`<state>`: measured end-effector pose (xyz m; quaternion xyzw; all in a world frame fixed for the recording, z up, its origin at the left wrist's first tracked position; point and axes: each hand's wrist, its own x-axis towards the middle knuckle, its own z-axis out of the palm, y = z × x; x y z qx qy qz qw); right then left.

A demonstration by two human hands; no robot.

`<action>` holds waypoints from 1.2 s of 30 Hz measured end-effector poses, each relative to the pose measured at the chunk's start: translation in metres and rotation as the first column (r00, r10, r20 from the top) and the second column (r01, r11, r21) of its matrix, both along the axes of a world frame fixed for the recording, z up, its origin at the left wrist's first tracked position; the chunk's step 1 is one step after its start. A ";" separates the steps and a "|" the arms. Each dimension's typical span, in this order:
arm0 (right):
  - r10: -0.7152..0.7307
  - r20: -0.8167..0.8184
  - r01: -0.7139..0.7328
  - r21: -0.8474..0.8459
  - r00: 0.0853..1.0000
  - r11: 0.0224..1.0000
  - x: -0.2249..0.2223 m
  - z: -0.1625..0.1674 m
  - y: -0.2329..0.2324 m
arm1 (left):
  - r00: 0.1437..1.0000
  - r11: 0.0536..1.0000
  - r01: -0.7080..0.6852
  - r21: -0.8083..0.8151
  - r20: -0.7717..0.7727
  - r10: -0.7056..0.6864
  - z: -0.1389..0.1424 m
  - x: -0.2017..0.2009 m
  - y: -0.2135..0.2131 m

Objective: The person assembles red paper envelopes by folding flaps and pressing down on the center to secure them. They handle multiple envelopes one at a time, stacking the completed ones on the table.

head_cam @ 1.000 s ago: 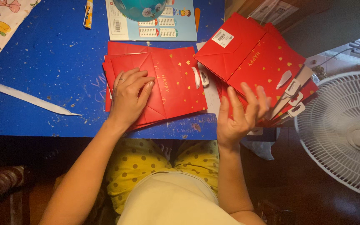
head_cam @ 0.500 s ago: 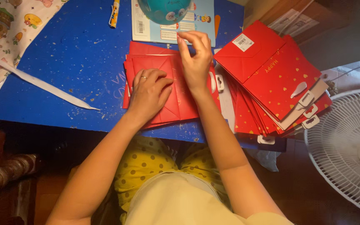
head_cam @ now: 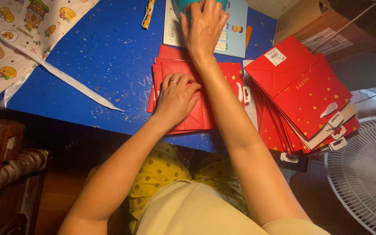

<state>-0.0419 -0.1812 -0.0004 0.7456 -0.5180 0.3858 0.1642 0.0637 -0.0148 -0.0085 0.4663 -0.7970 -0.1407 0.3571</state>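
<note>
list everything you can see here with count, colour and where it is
flat paper bags: small pile, red, on the table under the left hand
fanned paper bags: larger pile, count unclear, red with gold hearts and white handles, at the table's right edge
table: one, blue, speckled, across the top
ribbon: one, white, lying across the table's left part
patterned cloth: one, cream with cartoon prints, top left
pen: one, yellow, top centre
card sheet: one, light blue, top centre
teal object: one, top edge, under the right hand
cardboard box: one, brown, top right
fan: one, white, lower right
left hand: pressing flat on the red pile, ring on one finger
right hand: reaching onto the teal object
</note>
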 end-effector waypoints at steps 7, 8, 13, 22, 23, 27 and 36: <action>0.032 0.055 -0.031 -0.019 0.998 0.999 0.008 -0.004 -0.001 | 1.000 1.000 -0.007 0.007 0.008 0.006 -0.002 0.003 0.002; 0.050 0.073 -0.050 -0.013 0.996 0.999 0.007 -0.004 0.000 | 1.000 1.000 -0.005 0.008 0.007 0.005 -0.001 0.003 0.002; 0.134 0.225 -0.143 0.025 0.965 0.989 -0.007 -0.010 0.012 | 1.000 1.000 0.010 0.000 0.002 -0.010 0.005 0.000 0.004; -0.125 0.829 -0.588 0.485 0.546 0.648 -0.099 -0.012 0.113 | 0.996 0.977 0.071 0.199 -0.072 -0.058 0.010 -0.005 -0.005; -0.116 0.834 -0.611 0.483 0.540 0.627 -0.107 -0.010 0.126 | 0.995 0.979 0.078 0.191 -0.078 -0.064 0.010 -0.006 -0.004; -0.235 0.788 -0.633 0.602 0.569 0.486 -0.124 -0.004 0.156 | 0.993 0.976 0.087 0.199 -0.090 -0.070 0.011 -0.012 -0.002; -0.234 0.791 -0.656 0.603 0.565 0.454 -0.131 -0.013 0.163 | 0.993 0.974 0.110 0.196 -0.074 -0.097 0.014 -0.017 0.002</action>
